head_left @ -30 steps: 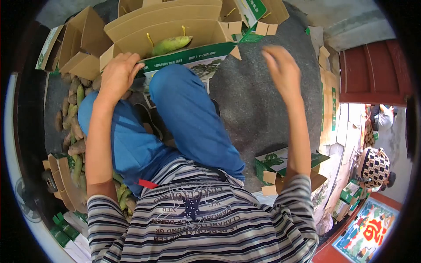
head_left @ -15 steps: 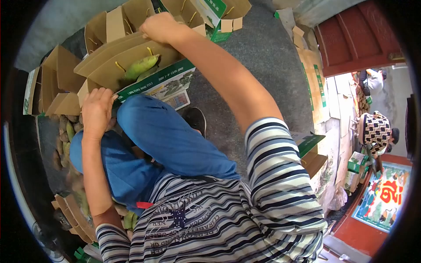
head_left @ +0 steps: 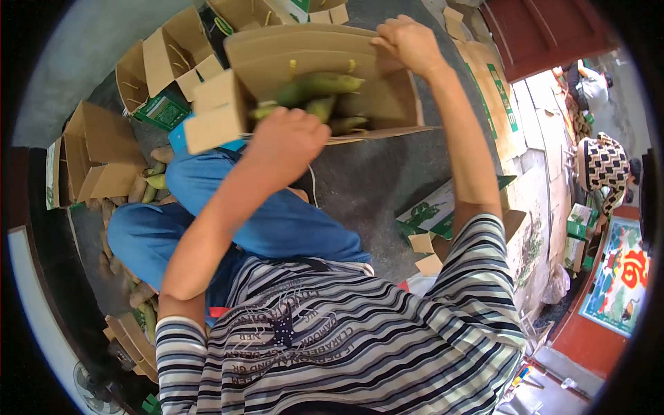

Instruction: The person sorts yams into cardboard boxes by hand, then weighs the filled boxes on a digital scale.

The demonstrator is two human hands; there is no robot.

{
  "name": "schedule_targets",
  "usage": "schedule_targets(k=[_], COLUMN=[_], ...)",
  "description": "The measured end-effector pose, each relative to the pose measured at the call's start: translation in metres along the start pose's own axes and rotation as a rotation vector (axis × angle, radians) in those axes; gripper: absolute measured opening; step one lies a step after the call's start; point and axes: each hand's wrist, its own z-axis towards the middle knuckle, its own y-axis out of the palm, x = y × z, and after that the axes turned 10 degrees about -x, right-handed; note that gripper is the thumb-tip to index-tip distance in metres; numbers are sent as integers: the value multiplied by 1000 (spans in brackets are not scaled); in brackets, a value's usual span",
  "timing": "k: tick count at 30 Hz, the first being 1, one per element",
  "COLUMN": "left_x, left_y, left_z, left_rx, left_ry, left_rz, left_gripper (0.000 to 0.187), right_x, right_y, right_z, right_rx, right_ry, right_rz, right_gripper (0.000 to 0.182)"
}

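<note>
An open cardboard box (head_left: 387, 90) with yellow cord handles lies in front of my knees, its opening facing me. Inside it are several green, long vegetables (head_left: 328, 84). My right hand (head_left: 413, 45) is closed on the upper right edge of the box. At the lower front edge, near the vegetables, is my left hand (head_left: 290, 142), slightly blurred; its fingers point into the box and their tips are hidden, so whether they hold anything cannot be made out.
More open boxes (head_left: 104, 149) stand at the left and top. Brown and green produce (head_left: 149, 187) lies on the floor by my left leg. A green-and-white carton (head_left: 432, 211) is at my right. Another person (head_left: 600, 166) is at the far right, beyond flattened cardboard (head_left: 484, 90).
The box has moved right and now opens more toward me. My right hand has moved right with its edge. My left hand has left the box's left corner and come to its front.
</note>
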Motion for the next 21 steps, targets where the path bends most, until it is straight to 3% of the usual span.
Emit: schedule_targets(k=[4, 6, 8, 9, 10, 12, 13, 14, 17, 18, 20, 21], left_x=[69, 131, 161, 163, 158, 126, 105, 79, 9, -4, -34, -52], left_y=[53, 102, 105, 99, 87, 68, 61, 56, 36, 18, 9, 2], left_z=[65, 98, 102, 98, 94, 76, 63, 53, 0, -19, -57, -74], left_rx=[-78, 72, -102, -110, -118, -92, -52, -142, -4, -24, 49, 81], left_ry=[115, 133, 66, 97, 123, 153, 118, 94, 16, -197, -421, -432], left_rz=[-346, -656, -691, -739, -785, -715, -671, -626, -501, -637, -626, -573], left_gripper=[7, 8, 11, 12, 13, 15, 15, 18, 17, 16, 15, 15], right_x=[56, 74, 85, 106, 132, 148, 154, 146, 115, 100, 66, 46], right_y=[9, 32, 57, 78, 100, 99, 97, 81, 53, 44, 28, 20], right_z=[-50, -82, -111, -139, -171, -237, -258, -266, -227, -208, -161, -131], right_rx=[-140, -363, -473, -510, -544, -631, -601, -560, -612, -574, -492, -444], right_ry=[-106, -153, -171, -78, 12, 325, 398, 418, 517, 513, 439, 368], right_rz=[-124, -267, -207, -262, -314, -68, 14, 32, 137, 204, 344, 415], right_gripper=[16, 11, 12, 13, 13, 13, 13, 14, 17, 17, 20, 21])
